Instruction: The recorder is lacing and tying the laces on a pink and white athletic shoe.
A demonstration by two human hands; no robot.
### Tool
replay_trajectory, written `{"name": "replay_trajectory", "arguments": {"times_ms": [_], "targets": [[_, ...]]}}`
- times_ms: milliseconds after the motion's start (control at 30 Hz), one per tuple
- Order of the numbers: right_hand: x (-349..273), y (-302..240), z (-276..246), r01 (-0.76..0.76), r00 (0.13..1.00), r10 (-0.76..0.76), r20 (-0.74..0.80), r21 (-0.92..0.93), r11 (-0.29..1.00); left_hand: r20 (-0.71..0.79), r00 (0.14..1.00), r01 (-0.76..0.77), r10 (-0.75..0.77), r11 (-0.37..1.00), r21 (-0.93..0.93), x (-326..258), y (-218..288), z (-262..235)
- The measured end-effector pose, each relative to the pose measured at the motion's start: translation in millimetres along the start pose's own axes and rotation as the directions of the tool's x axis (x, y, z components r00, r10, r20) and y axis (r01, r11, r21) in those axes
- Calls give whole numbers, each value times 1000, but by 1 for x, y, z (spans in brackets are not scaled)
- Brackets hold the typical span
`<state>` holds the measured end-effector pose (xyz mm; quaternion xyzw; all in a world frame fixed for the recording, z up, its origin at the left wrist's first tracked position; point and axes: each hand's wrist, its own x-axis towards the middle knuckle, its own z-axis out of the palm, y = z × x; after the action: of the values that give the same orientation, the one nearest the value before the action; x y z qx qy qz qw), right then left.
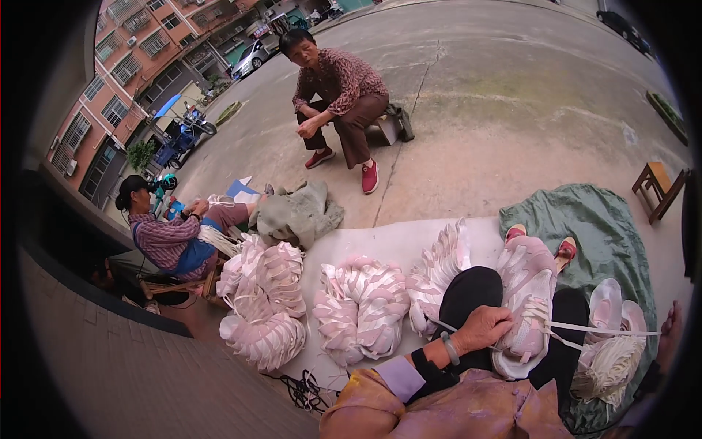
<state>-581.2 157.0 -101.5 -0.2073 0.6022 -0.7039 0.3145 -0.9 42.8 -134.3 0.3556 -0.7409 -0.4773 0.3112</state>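
A pink and white shoe upper (528,304) lies on my lap over black trousers. My left hand (482,327), with a bracelet on its wrist, is closed on the side of this shoe where the white lace (599,329) comes out. The lace runs taut to the right, to my right hand (670,328), which is half hidden at the dark picture edge and seems to pinch the lace end. A bundle of white laces (608,366) rests by my right knee. Two more pale shoe pieces (613,307) lie just behind it.
Several heaps of pink and white shoe uppers (362,307) sit on a white sheet (380,241). A green tarp (585,219) and a wooden stool (658,186) lie to the right. One person (336,95) sits behind, another (172,238) works at the left. Black cords (303,391) lie near my left elbow.
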Motion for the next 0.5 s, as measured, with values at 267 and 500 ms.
{"name": "replay_trajectory", "arguments": {"times_ms": [267,500], "targets": [[-6,21,-25,-73,995,78,-65,65,995,73,997,11,-4,995,-96,10,7,14],[-16,41,-19,-118,986,105,127,98,988,52,990,137,-130,977,-164,16,8,10]]}}
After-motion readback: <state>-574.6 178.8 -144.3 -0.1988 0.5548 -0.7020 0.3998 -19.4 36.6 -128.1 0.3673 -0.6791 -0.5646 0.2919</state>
